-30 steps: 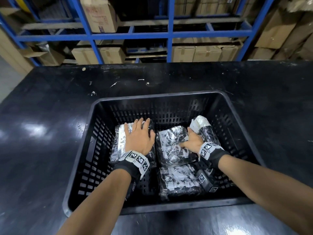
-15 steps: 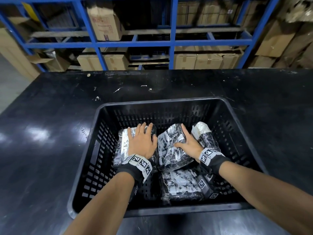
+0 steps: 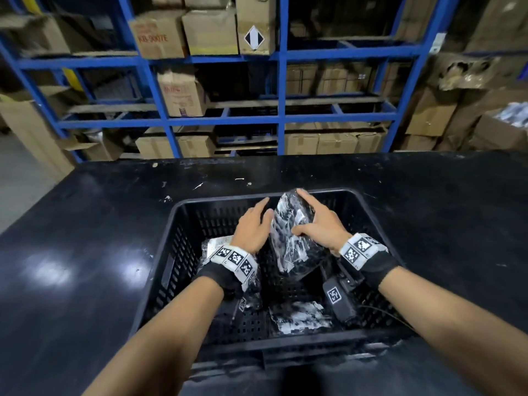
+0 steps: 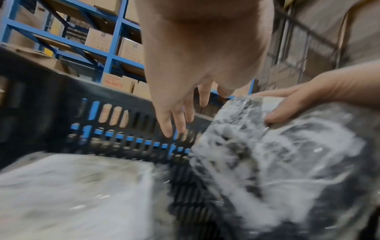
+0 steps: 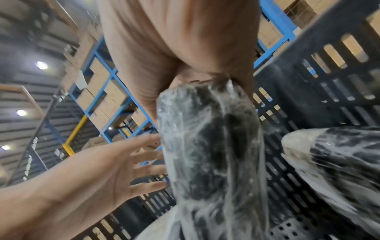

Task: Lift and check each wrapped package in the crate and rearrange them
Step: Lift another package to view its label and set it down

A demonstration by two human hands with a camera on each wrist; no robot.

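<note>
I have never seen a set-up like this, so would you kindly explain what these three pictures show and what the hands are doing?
No machine here: a person works bare-handed, wearing a head camera and one camera on each wrist band. The head view looks down at a black crate on a dark table, with shelves of boxes behind. The right hand grips a wrapped package, lifted and tilted on end above the crate floor. The left hand is open, fingers straight beside the package. The two blurred pictures are the wrist views, looking along each hand: the package appears in both. Other packages lie in the crate.
</note>
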